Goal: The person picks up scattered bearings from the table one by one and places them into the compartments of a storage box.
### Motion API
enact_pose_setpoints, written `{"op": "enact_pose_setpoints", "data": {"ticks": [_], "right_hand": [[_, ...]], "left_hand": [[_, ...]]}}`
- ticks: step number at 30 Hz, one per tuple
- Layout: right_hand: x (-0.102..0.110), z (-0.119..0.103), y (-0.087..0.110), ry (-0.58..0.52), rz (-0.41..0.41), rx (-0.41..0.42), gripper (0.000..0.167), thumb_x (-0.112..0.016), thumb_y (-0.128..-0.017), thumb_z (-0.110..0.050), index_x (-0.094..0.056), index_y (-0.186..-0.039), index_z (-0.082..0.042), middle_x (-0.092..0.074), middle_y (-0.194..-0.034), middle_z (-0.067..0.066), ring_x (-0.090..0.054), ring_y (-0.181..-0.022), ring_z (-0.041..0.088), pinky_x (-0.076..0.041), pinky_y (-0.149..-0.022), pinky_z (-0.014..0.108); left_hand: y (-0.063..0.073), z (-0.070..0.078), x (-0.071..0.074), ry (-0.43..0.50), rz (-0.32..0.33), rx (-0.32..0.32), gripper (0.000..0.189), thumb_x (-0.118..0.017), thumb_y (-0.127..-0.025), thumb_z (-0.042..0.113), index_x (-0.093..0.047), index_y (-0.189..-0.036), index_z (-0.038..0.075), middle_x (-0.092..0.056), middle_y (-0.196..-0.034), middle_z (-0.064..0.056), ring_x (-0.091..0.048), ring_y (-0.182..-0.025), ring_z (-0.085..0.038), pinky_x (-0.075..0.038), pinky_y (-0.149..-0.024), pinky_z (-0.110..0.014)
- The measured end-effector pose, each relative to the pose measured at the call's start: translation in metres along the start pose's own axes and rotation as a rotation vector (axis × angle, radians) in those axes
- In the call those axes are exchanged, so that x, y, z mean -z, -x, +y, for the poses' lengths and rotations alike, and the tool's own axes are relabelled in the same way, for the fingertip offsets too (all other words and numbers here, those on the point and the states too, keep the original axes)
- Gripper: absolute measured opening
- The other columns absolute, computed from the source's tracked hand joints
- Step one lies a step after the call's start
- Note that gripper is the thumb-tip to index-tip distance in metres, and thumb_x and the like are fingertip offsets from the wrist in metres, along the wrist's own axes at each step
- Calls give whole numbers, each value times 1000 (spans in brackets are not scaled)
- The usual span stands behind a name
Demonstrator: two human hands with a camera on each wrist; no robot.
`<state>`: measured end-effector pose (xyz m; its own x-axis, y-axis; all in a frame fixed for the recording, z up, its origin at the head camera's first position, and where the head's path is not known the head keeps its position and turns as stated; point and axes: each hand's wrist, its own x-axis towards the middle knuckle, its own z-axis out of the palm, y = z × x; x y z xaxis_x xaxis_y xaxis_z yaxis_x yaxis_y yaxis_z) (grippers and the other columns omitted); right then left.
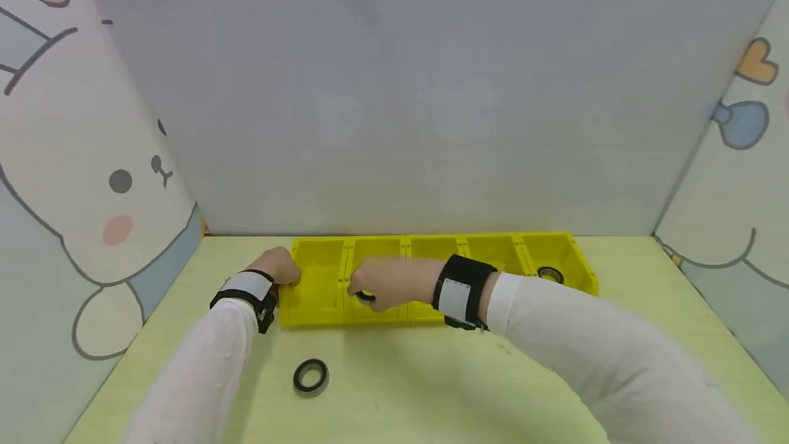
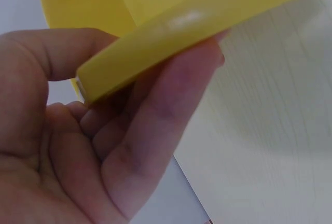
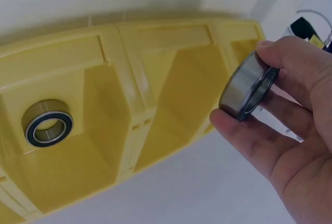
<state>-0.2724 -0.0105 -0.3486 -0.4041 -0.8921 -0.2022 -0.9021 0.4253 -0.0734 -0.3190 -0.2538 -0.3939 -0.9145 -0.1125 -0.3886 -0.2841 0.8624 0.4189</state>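
My left hand [image 1: 280, 267] grips the left end wall of a row of yellow bins [image 1: 313, 317]. In the left wrist view its thumb lies inside the yellow wall [image 2: 155, 42] and its fingers outside. Over the second bin from the left, my right hand [image 1: 390, 282] pinches a ball bearing [image 3: 244, 86] by its steel outer ring, between thumb and fingers. Another bearing [image 3: 47, 124] lies in one of the bins in the right wrist view. A bearing with a black seal [image 1: 311, 377] lies flat on the table in front of the leftmost bin.
The rightmost bin contains a bearing [image 1: 550, 274]. The bins stand side by side on the pale yellow table [image 1: 394, 389], close to a grey back wall [image 1: 394, 101]. Side panels with cartoon drawings [image 1: 117, 177] bound the table at left and right.
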Motion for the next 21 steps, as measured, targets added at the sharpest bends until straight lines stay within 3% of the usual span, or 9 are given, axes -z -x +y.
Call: {"op": "enact_pose_setpoints", "data": {"ticks": [3,5,7,10,13,15,17,21], "right_hand": [[-1,13,-10,-1,25,-65,35,-61,-88,-8,-63,-123,-11,-66,-112,4,-38,-60,8,-31,-55,17],[-5,21,-18,-2,42,-101,37,-62,-88,-9,-62,-125,-11,-66,-114,4,-37,-59,8,-32,-56,18],[-10,27,-25,5,62,-124,36,-63,-88,-11,-62,-124,-12,-67,-110,3,-39,-61,8,-34,-59,19],[-19,33,-34,0,84,-149,32,-62,-88,-11,-65,-120,-12,-63,-87,-1,-34,-57,9,-32,-57,20],[-29,38,-40,-18,99,-179,23,-62,-88,-10,-67,-110,-10,-43,-66,-4,-30,-54,8,-28,-54,20],[-36,40,-45,-21,112,-195,13,-60,-89,-8,-67,-99,-8,-30,-61,-3,-26,-53,9,-24,-53,21],[-44,42,-49,-2,131,-216,5,-59,-89,-7,-64,-87,-8,-28,-61,-3,-27,-54,10,-24,-53,21],[-59,41,-56,75,128,-280,16,-57,-91,-8,-55,-75,-11,-37,-63,-2,-35,-57,11,-31,-53,21]], "left_hand": [[0,2,1,2,-2,-3,22,-51,-80,3,-51,-98,-9,-55,-82,-17,-62,-58,-25,-57,-50,-32],[1,1,1,13,-10,2,24,-52,-80,3,-50,-101,-8,-55,-83,-17,-63,-59,-25,-57,-50,-32],[4,1,2,32,-16,5,25,-52,-81,3,-49,-102,-8,-55,-84,-17,-63,-60,-26,-57,-51,-33],[8,0,3,60,-22,15,27,-52,-82,3,-48,-105,-9,-55,-86,-18,-64,-63,-27,-58,-52,-35],[8,0,3,51,-20,17,27,-53,-82,3,-48,-106,-9,-55,-87,-18,-64,-64,-27,-58,-53,-34],[7,-1,3,41,-17,21,27,-53,-82,4,-48,-106,-8,-55,-87,-18,-64,-64,-27,-58,-54,-33],[6,-3,2,33,-15,19,27,-53,-82,5,-48,-106,-8,-56,-87,-18,-64,-63,-27,-57,-53,-33],[5,-5,1,32,-15,2,24,-53,-81,4,-49,-102,-8,-56,-84,-17,-64,-60,-26,-57,-52,-33]]}}
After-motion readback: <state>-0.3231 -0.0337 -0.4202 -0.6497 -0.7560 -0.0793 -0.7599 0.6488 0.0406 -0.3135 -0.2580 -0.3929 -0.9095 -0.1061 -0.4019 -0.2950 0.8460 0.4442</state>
